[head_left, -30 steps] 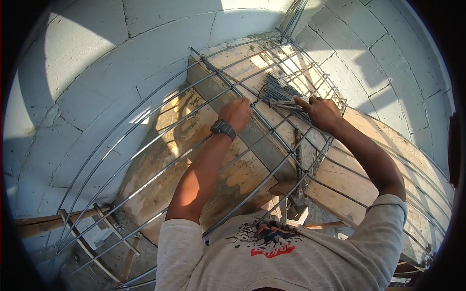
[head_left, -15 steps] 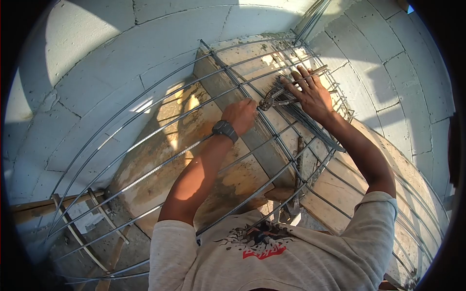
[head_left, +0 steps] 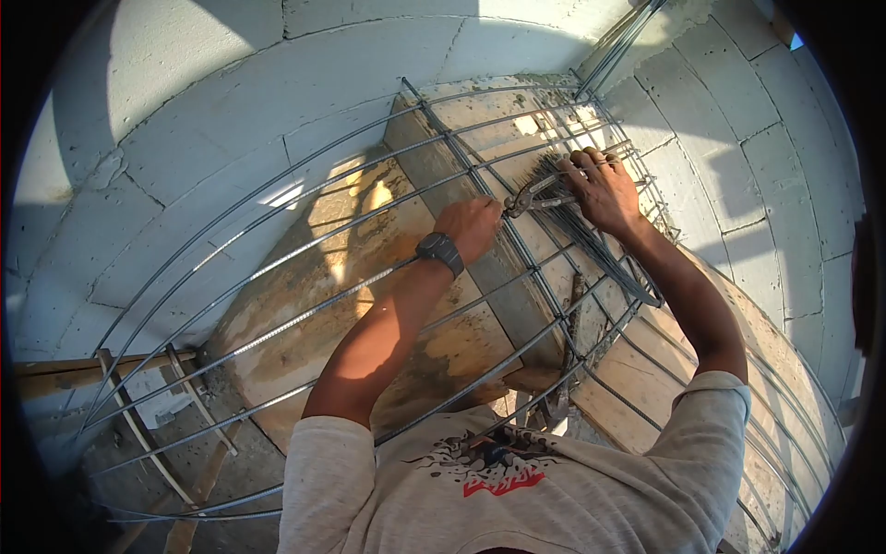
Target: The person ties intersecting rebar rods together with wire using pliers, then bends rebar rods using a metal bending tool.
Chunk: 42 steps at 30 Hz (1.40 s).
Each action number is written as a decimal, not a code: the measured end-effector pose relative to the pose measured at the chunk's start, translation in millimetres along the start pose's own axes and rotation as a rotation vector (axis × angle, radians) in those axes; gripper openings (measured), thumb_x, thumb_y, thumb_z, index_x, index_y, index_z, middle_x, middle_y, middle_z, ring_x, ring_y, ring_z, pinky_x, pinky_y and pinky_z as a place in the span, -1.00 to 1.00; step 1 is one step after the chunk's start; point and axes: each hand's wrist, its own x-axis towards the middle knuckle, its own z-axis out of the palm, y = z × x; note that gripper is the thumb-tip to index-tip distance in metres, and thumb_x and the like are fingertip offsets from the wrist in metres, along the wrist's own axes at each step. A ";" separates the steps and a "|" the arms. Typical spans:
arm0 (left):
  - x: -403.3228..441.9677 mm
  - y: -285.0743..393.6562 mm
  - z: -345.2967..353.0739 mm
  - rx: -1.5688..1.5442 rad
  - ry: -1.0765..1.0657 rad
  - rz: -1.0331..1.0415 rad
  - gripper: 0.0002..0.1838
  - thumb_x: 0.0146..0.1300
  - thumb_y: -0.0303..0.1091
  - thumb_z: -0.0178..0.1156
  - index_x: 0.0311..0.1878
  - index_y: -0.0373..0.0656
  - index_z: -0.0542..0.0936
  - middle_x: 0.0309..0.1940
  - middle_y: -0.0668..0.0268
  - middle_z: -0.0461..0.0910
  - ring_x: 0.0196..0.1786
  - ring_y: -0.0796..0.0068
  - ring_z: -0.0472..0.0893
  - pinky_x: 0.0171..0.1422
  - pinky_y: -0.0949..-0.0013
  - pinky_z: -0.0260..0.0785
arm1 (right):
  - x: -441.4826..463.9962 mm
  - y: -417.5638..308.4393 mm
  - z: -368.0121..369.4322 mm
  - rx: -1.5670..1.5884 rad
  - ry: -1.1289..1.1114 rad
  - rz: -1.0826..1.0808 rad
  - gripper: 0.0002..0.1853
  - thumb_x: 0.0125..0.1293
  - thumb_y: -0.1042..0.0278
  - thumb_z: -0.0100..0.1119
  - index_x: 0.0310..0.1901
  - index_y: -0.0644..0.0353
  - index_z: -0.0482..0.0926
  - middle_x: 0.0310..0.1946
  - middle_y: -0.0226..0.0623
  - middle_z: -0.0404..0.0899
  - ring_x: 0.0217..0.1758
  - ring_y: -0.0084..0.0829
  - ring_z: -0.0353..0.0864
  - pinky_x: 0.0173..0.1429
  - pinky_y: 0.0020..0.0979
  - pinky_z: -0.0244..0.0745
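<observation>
My left hand (head_left: 469, 227), with a watch on its wrist, is closed beside a rebar crossing; what its fingers pinch, if anything, is hidden. The jaws of a pair of pincers (head_left: 520, 202) sit right by its fingertips, at the crossing. My right hand (head_left: 604, 194) has its fingers curled round the pincers' handles. Under that hand lies a bundle of thin tie wire (head_left: 604, 254), its cut ends fanned out at the top and its lower end bent into a loop. The rebar grid (head_left: 498, 242) runs beneath both hands.
Long rebars (head_left: 268, 346) curve across to the lower left above wooden formwork boards (head_left: 369, 305). Light block walls (head_left: 221, 129) rise at the back and right. Upright bars (head_left: 620, 48) stand in the far corner. Wooden strips (head_left: 138, 427) lie at lower left.
My right hand's fingers, spread over the pincers' handles before, have curled in round them. My left hand stays closed by the crossing. The whole view has shifted slightly.
</observation>
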 end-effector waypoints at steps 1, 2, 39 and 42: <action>0.3 -0.5 0.8 0.004 -0.004 -0.002 -0.82 0.40 -0.24 0.31 -0.15 -0.16 0.67 -0.21 0.14 0.70 -0.14 -0.05 0.73 -0.04 -0.07 0.59 | 2.5 1.0 -0.1 -0.061 0.038 -0.037 -0.53 0.58 0.19 0.01 0.47 -0.15 0.44 0.38 -0.31 0.49 0.57 -0.27 0.33 0.65 -0.10 0.18; 0.2 -0.8 1.8 0.008 -0.010 -0.004 -0.82 0.40 -0.24 0.31 -0.15 -0.16 0.68 -0.21 0.14 0.71 -0.14 -0.04 0.73 -0.04 -0.07 0.59 | 6.0 2.5 -0.9 -0.121 0.075 -0.072 -0.55 0.59 0.15 -0.01 0.44 -0.11 0.46 0.35 -0.32 0.51 0.55 -0.28 0.35 0.63 -0.09 0.19; 6.2 1.8 -6.1 -0.023 -0.043 -0.112 -0.77 0.34 -0.16 0.41 -0.16 -0.14 0.76 -0.31 0.03 0.76 -0.15 -0.11 0.76 -0.04 -0.08 0.60 | 54.0 -26.1 -109.3 0.515 -1.252 0.228 -0.51 0.44 0.06 0.43 -0.39 0.44 0.65 -0.50 -0.07 0.70 -0.54 -0.30 0.73 -0.48 -0.27 0.67; 4.0 4.1 -7.3 -0.041 -0.051 -0.106 -0.77 0.33 -0.18 0.41 -0.17 -0.15 0.76 -0.29 0.02 0.76 -0.15 -0.11 0.75 -0.04 -0.08 0.59 | -25.5 -43.1 -87.9 0.838 -0.996 0.322 -0.59 0.41 0.20 0.44 -0.33 0.46 0.57 -0.55 -0.20 0.65 -0.53 -0.35 0.72 -0.46 -0.30 0.65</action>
